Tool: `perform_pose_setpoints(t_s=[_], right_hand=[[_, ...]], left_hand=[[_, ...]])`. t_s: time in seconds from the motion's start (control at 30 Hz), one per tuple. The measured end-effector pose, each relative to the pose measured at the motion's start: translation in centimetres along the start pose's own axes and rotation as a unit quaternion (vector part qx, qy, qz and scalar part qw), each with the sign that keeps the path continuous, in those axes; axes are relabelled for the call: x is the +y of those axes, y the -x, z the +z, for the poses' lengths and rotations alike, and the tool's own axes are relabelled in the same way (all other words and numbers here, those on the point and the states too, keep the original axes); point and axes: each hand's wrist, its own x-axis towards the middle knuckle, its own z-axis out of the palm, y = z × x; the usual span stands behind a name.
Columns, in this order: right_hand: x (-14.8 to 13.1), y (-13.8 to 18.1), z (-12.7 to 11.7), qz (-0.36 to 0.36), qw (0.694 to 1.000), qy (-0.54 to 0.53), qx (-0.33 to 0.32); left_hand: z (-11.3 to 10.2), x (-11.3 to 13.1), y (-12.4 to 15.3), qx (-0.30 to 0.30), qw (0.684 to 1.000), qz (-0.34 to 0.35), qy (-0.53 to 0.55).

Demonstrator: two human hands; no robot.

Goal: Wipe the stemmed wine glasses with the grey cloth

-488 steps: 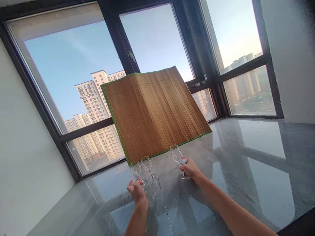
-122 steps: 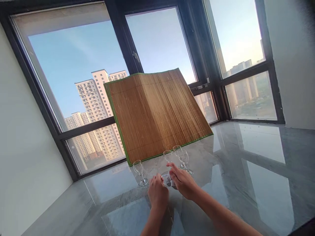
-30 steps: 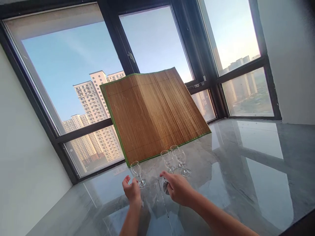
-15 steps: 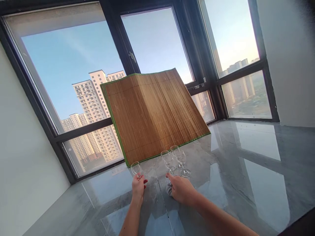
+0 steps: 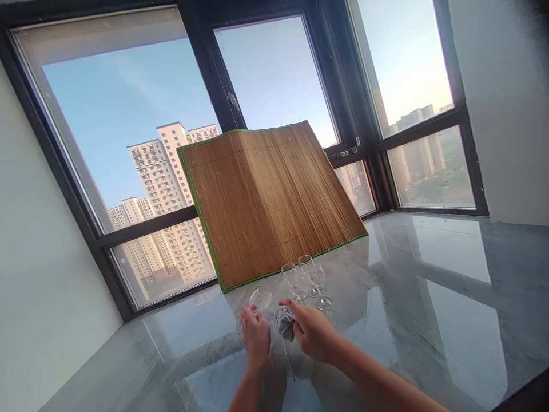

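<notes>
At the glossy gray counter (image 5: 407, 343), the left hand (image 5: 256, 336), fingers curled round a stemmed wine glass (image 5: 261, 296), has just brought it beside the gray cloth (image 5: 286, 326) gripped by the right hand (image 5: 315, 333), leaving three other glasses (image 5: 315, 278) standing untouched.

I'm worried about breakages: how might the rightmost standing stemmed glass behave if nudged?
The rightmost stemmed glass would probably tip fairly easily, since its bowl sits high on a slim stem. Its clear, thin-looking walls suggest it is fragile. Its foot may also slide when pushed, as the grey surface looks glossy.
</notes>
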Motion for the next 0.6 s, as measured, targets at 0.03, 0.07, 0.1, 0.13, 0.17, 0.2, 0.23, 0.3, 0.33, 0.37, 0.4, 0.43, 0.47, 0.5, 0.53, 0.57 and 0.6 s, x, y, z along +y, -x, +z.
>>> perform_pose_setpoints(t_s=[0.03,0.07,0.1,0.13,0.17,0.2,0.23,0.3,0.33,0.37,0.4,0.43,0.47,0.5,0.53,0.57,0.6], right_hand=[[-0.2,0.0,0.1,-0.03,0.999,-0.017,0.019],[-0.3,0.1,0.2,-0.057,0.997,-0.029,0.037],[-0.4,0.1,0.2,-0.081,0.995,-0.035,0.054],[-0.4,0.2,0.2,-0.1,0.992,-0.036,0.071],[-0.5,0.2,0.2,-0.116,0.989,-0.031,0.087],[-0.5,0.2,0.0,-0.128,0.986,-0.023,0.104],[-0.5,0.2,-0.2,-0.131,0.984,-0.011,0.121],[-0.5,0.1,-0.7,-0.115,0.981,0.013,0.156],[-0.5,0.1,-0.9,-0.1,0.98,0.021,0.172],[-0.4,0.2,-1.2,-0.083,0.978,0.027,0.188],[-0.4,0.2,-1.4,-0.067,0.977,0.029,0.202],[-0.3,0.2,-1.6,-0.054,0.974,0.028,0.216],[-0.2,0.2,-1.7,-0.046,0.972,0.026,0.229],[-0.1,0.2,-1.7,-0.039,0.97,0.024,0.238],[-0.1,0.2,-1.7,-0.035,0.969,0.022,0.244],[0.0,0.2,-1.6,-0.035,0.97,0.02,0.241],[-0.1,0.2,-1.4,-0.037,0.972,0.016,0.232]], left_hand=[[-0.1,0.3,0.4,-0.012,1.0,0.02,-0.012],[-0.2,0.6,0.8,-0.029,0.999,0.041,-0.02],[-0.3,1.0,1.2,-0.05,0.996,0.068,-0.027],[-0.4,1.4,1.5,-0.07,0.992,0.098,-0.03],[-0.5,1.9,1.8,-0.086,0.988,0.128,-0.027],[-0.6,2.4,2.1,-0.096,0.982,0.159,-0.022],[-0.7,2.9,2.3,-0.099,0.977,0.187,-0.015],[-1.0,3.6,2.5,-0.095,0.969,0.23,0.006],[-1.1,3.8,2.5,-0.089,0.966,0.242,0.02],[-1.2,4.0,2.5,-0.083,0.965,0.248,0.038],[-1.2,4.0,2.4,-0.074,0.964,0.248,0.055],[-1.3,4.0,2.3,-0.063,0.966,0.241,0.069],[-1.3,4.0,2.2,-0.048,0.969,0.228,0.078],[-1.2,3.9,2.1,-0.031,0.974,0.21,0.084],[-1.2,3.8,2.0,-0.013,0.979,0.186,0.087],[-1.1,3.8,2.0,0.002,0.983,0.161,0.087],[-1.0,3.8,2.0,0.012,0.987,0.138,0.084]])
